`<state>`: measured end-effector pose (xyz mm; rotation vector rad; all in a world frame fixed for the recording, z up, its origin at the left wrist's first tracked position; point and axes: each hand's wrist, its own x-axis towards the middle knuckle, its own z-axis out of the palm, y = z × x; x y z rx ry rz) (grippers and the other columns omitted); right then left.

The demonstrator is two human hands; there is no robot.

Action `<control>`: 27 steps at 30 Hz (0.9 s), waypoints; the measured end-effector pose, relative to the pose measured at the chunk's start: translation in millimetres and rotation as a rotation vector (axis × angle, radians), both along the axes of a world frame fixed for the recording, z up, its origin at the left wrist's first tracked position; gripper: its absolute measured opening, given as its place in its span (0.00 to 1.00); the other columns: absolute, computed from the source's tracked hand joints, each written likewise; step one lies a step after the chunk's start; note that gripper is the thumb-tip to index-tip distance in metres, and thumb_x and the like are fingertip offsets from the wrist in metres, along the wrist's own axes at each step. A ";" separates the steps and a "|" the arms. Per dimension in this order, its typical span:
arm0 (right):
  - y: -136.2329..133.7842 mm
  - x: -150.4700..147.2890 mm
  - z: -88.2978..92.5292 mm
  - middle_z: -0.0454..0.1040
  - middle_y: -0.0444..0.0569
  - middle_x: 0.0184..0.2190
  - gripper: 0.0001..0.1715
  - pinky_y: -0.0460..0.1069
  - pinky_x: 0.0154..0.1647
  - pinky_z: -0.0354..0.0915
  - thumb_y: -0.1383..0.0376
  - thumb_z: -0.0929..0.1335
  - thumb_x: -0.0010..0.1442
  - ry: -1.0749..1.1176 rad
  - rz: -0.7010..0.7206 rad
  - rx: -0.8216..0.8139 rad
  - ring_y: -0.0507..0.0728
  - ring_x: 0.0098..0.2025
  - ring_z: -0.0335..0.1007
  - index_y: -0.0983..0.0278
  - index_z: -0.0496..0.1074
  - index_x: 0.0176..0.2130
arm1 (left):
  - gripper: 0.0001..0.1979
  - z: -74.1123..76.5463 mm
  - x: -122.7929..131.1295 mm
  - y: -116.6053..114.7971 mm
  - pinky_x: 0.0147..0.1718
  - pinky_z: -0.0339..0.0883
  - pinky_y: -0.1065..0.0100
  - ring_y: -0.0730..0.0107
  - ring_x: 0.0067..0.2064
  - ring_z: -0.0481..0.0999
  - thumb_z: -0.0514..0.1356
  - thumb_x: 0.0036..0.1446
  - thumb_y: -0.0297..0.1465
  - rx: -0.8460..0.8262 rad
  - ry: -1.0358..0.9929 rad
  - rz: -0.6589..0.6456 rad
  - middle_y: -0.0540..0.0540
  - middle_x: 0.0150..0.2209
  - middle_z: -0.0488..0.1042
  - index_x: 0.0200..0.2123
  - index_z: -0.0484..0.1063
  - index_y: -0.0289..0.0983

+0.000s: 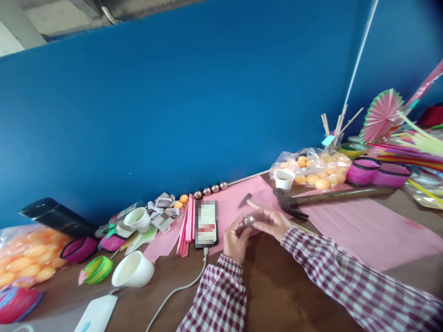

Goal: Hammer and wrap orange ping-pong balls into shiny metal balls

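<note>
Both my hands meet over the brown table (277,295), at the edge of a pink paper sheet (363,230). My left hand (236,240) and my right hand (273,222) pinch a small shiny silver ball (249,221) between their fingertips. Both sleeves are red and white check. A small hammer (246,201) lies just behind the hands, and a large claw hammer (328,197) lies to the right of it. A row of silver balls (210,189) sits against the blue wall.
A phone (206,223) on a white cable lies left of my hands. Bags of orange balls (316,171) (24,263), white cups (133,271) (284,179), pink baskets (377,171), folded pink paper strips (187,228), a pink paper fan (380,115) and sticks crowd the table.
</note>
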<state>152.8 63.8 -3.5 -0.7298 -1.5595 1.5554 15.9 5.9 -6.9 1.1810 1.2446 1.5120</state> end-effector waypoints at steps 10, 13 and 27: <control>1.1 -1.8 -5.7 0.75 0.54 0.37 0.22 0.54 0.41 0.67 0.59 0.70 0.45 0.022 -0.010 -0.013 0.58 0.40 0.71 0.67 0.67 0.39 | 0.22 2.1 1.8 -1.0 0.43 0.67 0.60 0.60 0.42 0.74 0.61 0.45 0.26 -0.032 -0.008 0.009 0.42 0.42 0.75 0.47 0.68 0.35; 1.1 -2.3 -6.5 0.75 0.53 0.36 0.20 0.53 0.40 0.68 0.59 0.70 0.45 0.017 -0.028 -0.007 0.58 0.39 0.72 0.66 0.67 0.38 | 0.22 3.8 3.2 -2.1 0.41 0.68 0.60 0.60 0.41 0.74 0.61 0.44 0.26 -0.043 0.008 0.013 0.43 0.41 0.75 0.47 0.69 0.35; -8.2 -3.6 10.0 0.73 0.51 0.40 0.18 0.52 0.42 0.68 0.61 0.68 0.49 -0.068 -0.095 0.156 0.57 0.40 0.71 0.64 0.67 0.40 | 0.19 8.4 3.8 -2.7 0.42 0.68 0.59 0.62 0.42 0.73 0.61 0.46 0.31 0.018 -0.311 -0.117 0.42 0.43 0.73 0.44 0.69 0.36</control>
